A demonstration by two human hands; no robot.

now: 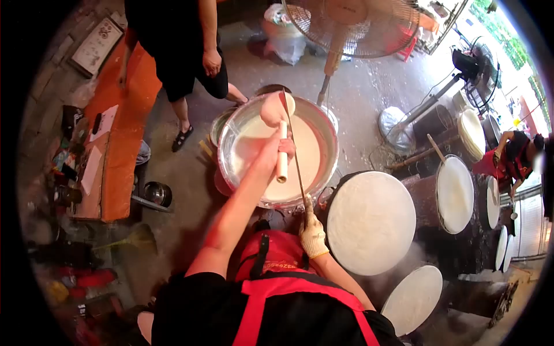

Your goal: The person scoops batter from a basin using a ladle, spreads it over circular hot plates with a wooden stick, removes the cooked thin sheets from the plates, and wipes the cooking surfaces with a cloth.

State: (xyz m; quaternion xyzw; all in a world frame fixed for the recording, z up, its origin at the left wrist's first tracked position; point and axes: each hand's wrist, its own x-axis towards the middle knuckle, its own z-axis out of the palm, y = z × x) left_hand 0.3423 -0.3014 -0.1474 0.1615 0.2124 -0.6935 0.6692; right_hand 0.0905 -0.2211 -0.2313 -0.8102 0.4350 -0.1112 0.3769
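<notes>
My bare left hand [283,145] is closed round the pale tubular handle of a ladle [282,164]. The ladle's rounded head points away from me, above a wide metal basin [330,147] of creamy white batter [306,153]. In a white knit glove, my right hand [313,235] grips the near end of a long, thin dark stick or blade [297,164]. It runs forward past the ladle's handle, and its far end lies across the ladle's head. Whether the two touch cannot be made out. Right of my gloved hand is a big round white-topped griddle [372,222].
Another round griddle [412,300] and several more pale discs stand to the right. Two fans [352,26] [476,63] stand ahead. A person in black [173,46] stands beside an orange table [130,115]; another person [516,153] is at far right.
</notes>
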